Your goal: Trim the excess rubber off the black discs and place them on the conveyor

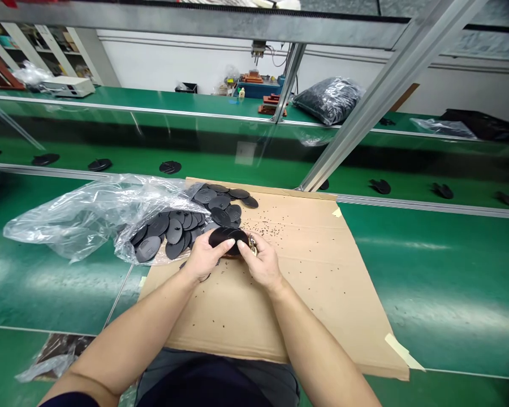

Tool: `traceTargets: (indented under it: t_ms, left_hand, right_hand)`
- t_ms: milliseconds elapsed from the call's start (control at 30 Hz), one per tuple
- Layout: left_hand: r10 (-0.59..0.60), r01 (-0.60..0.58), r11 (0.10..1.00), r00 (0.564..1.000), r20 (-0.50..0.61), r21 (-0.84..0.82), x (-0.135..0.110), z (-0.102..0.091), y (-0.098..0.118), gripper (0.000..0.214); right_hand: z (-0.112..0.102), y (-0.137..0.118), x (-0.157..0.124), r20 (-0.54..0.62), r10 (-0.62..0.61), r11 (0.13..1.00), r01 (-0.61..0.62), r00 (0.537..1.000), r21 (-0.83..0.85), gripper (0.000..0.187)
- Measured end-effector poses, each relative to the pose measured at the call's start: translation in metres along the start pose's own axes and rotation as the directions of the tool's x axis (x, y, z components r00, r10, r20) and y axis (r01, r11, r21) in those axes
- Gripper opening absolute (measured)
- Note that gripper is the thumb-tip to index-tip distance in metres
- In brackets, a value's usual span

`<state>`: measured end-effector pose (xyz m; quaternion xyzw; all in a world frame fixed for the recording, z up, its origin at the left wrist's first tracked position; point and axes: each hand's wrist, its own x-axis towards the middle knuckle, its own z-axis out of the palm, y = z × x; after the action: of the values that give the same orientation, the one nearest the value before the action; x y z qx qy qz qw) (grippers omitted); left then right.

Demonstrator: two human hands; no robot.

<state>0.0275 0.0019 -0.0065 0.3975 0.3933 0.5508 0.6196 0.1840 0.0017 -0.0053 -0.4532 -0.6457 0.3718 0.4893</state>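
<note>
Both my hands meet over a sheet of brown cardboard. My left hand is closed round a black oval plastic part, thumb on its top. My right hand pinches a small metallic tool against the part's right edge. Just beyond my hands lies a heap of the same black oval parts, spilling out of a clear plastic bag onto the cardboard. Tiny dark specks of trimmed material are scattered over the cardboard.
The cardboard lies on a green workbench. Behind it a green conveyor belt carries single black parts. A slanted aluminium post rises at the cardboard's far right corner. A black bag and equipment stand on the far shelf.
</note>
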Motion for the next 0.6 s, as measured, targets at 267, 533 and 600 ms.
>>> traceTargets:
  t_ms: [267, 533, 600]
  left_hand:
    - [0.0, 0.0, 1.0, 0.999, 0.042, -0.001, 0.002, -0.005, -0.004, 0.027]
    - [-0.027, 0.031, 0.995, 0.999, 0.045, -0.1, 0.0, 0.002, -0.007, 0.033]
    - [-0.046, 0.046, 0.987, 0.999, 0.006, -0.154, 0.001, 0.004, -0.003, 0.036]
  right_hand:
    - [-0.003, -0.001, 0.003, 0.053, 0.067, 0.996, -0.07, 0.996, 0.046, 0.027]
    - [-0.002, 0.007, 0.0, 0.02, 0.208, 0.964, -0.208, 0.978, 0.162, 0.033]
    - [0.001, 0.005, -0.001, -0.022, 0.176, 0.978, -0.172, 0.984, 0.121, 0.031]
